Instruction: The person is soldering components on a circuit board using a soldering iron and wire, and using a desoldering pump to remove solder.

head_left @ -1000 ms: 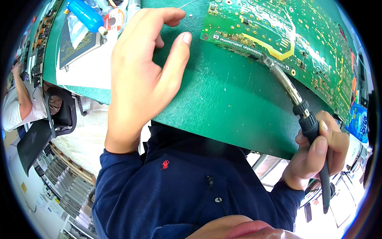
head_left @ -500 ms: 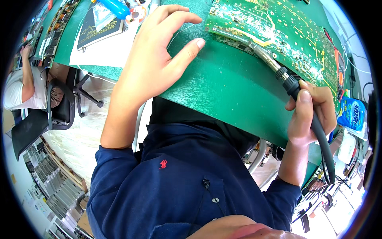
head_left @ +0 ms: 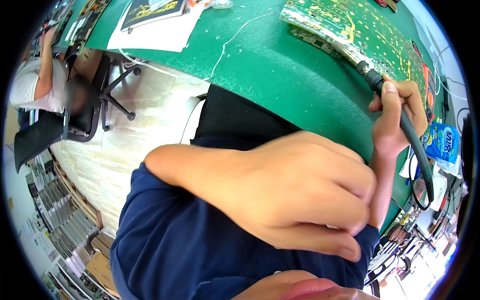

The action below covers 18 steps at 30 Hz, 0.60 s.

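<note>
My right hand (head_left: 400, 112) grips a hot-air rework handpiece (head_left: 373, 79), with a metal nozzle, a black ribbed collar and a thick grey hose. Its nozzle points up and left, at the near edge of a large green circuit board (head_left: 362, 35). Small components show along that board's underside edge. In front of my chest is my left hand (head_left: 310, 192), its back toward me. Its fingers are curled in and slightly blurred, and nothing shows in them. It is apart from the board and the handpiece.
The boards rest on a green mat (head_left: 260, 75). A white sheet (head_left: 165, 37) bears a black booklet (head_left: 152, 14) at the far left. A thin white wire (head_left: 223, 47) crosses the mat. A blue packet (head_left: 443, 142) stands at right. Another person (head_left: 42, 82) sits at left by a black chair (head_left: 80, 131).
My left hand has swung from over the mat back and right, to before my chest, its fingers curling in. My right hand keeps hold of the handpiece. The blue bottle at top left has left the view.
</note>
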Available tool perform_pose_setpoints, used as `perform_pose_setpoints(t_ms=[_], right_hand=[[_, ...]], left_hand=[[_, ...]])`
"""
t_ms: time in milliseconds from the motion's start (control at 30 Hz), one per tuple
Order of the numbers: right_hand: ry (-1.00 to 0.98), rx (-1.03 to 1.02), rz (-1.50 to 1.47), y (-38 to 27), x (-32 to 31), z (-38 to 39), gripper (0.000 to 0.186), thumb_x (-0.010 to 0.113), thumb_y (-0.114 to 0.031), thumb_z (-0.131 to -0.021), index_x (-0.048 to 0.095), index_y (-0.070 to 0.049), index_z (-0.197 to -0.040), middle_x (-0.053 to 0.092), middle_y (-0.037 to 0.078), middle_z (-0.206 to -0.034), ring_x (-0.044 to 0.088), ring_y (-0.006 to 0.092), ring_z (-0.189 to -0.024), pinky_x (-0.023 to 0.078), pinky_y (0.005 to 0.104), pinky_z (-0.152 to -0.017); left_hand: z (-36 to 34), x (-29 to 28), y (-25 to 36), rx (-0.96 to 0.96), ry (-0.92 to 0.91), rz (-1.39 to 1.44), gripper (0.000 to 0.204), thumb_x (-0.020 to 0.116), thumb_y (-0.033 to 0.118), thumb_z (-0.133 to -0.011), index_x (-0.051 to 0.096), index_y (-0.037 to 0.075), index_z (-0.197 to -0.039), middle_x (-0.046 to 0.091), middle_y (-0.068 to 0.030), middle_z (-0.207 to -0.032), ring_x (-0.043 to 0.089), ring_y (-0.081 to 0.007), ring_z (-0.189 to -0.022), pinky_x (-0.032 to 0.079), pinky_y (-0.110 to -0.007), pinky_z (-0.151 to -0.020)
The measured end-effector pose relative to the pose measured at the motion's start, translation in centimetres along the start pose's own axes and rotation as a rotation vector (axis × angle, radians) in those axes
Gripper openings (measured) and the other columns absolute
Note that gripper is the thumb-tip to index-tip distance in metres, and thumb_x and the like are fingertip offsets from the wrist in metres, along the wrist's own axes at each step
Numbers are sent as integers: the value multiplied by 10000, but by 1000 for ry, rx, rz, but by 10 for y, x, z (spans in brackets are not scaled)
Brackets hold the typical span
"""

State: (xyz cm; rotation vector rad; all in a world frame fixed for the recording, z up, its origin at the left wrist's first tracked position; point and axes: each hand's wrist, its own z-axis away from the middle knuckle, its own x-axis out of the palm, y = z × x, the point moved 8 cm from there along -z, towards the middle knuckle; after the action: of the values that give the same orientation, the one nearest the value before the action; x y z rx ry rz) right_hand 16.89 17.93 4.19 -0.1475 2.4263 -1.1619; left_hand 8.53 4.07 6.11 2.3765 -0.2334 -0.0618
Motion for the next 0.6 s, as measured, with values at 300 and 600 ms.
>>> perform_pose_setpoints(t_ms=[300, 600], right_hand=[[54, 103, 69, 6, -7, 0, 114, 598, -99, -809, 615, 9, -776, 535, 9, -541, 414, 19, -474, 311, 169, -480], [-17, 153, 160, 18, -7, 1, 163, 601, -201, -821, 614, -47, -767, 544, -23, -584, 392, 16, -489, 294, 179, -473]], left_hand=[[-39, 47, -9, -45, -111, 390, 259, 720, 246, -720, 574, 53, -626, 579, -63, -634, 570, -212, -577, 419, -315, -492], [-39, 64, -9, -41, -95, 426, 287, 734, 269, -703, 572, 52, -608, 566, -56, -597, 559, -201, -539, 411, -302, -478]])
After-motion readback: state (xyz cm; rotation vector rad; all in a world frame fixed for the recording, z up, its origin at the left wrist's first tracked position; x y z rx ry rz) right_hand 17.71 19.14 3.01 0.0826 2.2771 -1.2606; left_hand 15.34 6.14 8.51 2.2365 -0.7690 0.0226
